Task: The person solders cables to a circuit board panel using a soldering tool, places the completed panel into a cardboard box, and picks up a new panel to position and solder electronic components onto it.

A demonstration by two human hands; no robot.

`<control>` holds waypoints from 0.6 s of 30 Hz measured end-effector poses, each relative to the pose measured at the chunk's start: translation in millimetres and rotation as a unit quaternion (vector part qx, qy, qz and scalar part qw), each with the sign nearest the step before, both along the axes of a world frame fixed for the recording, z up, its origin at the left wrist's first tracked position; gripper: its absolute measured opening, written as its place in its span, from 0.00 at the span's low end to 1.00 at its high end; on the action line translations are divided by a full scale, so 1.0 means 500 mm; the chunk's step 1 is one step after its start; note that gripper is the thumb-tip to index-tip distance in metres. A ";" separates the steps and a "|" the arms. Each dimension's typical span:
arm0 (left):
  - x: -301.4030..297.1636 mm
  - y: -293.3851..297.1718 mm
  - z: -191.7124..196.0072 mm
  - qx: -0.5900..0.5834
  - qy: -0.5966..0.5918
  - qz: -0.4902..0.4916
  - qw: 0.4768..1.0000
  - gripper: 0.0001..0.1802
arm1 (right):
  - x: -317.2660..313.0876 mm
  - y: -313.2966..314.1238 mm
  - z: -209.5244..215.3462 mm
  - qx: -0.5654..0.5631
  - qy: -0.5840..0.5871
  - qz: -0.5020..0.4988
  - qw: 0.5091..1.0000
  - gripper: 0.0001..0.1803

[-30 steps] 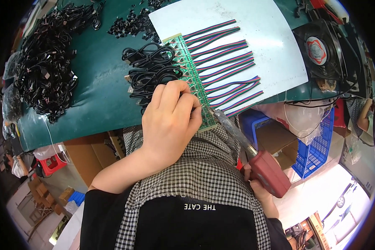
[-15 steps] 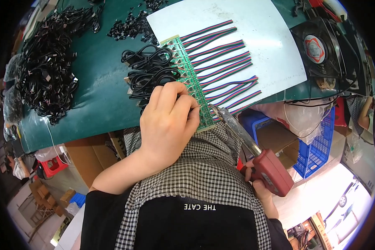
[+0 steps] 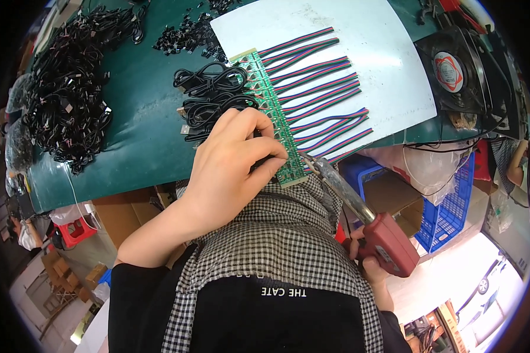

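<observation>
A long green circuit board panel (image 3: 269,97) lies at the table's near edge, its near end beside my checked apron. Several flat multicoloured ribbon wires (image 3: 321,92) run off its right side; coiled black USB cables (image 3: 215,112) lie along its left. Over the board's near part, my left hand (image 3: 227,162) pinches thumb and forefinger together; whatever is between them is too small or hidden to make out. My right hand (image 3: 368,259) grips a dark red soldering gun (image 3: 390,244). Its metal tip points at the board's right edge, by the nearest ribbon wires.
Under the board and wires is a white sheet (image 3: 388,65) on the green table (image 3: 141,117). A big heap of black cables (image 3: 68,100) covers the left, with small black parts (image 3: 188,38) behind. At right stands a black fan (image 3: 453,70); below are blue crates (image 3: 447,217).
My left hand has shifted slightly, its thumb and forefinger reaching further right over the board. The soldering gun has moved a little right, and its tip now sits slightly lower.
</observation>
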State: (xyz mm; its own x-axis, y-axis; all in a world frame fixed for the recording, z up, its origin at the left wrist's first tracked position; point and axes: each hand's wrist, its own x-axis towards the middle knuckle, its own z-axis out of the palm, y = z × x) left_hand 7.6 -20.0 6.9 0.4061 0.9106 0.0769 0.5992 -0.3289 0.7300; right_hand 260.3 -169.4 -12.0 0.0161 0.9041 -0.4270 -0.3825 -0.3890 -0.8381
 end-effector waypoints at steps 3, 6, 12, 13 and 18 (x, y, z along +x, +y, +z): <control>0.002 0.004 0.009 -0.036 0.016 0.001 0.999 0.07 | 0.007 -0.002 -0.003 -0.001 -0.006 0.021 1.000 0.44; 0.009 0.006 0.014 -0.038 0.027 0.001 0.999 0.07 | 0.020 -0.014 -0.018 0.016 -0.030 0.048 0.998 0.41; 0.022 0.011 0.020 -0.002 0.081 -0.018 0.997 0.07 | 0.039 -0.052 -0.051 0.096 -0.271 0.107 0.952 0.29; 0.022 0.013 0.021 0.008 0.083 -0.029 0.996 0.07 | 0.038 -0.053 -0.052 0.088 -0.265 0.081 0.957 0.27; 0.026 0.013 0.021 0.043 0.101 -0.049 0.993 0.07 | 0.034 -0.040 -0.044 0.078 -0.245 0.109 0.960 0.30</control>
State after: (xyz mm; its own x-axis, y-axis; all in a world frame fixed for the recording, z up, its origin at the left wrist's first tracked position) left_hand 20.4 -13.7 17.3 0.5074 0.8596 0.0605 0.6929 -0.4487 0.5644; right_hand 277.5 -189.2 -33.9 -0.0171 0.9611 -0.2757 0.1486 -0.2702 -0.9513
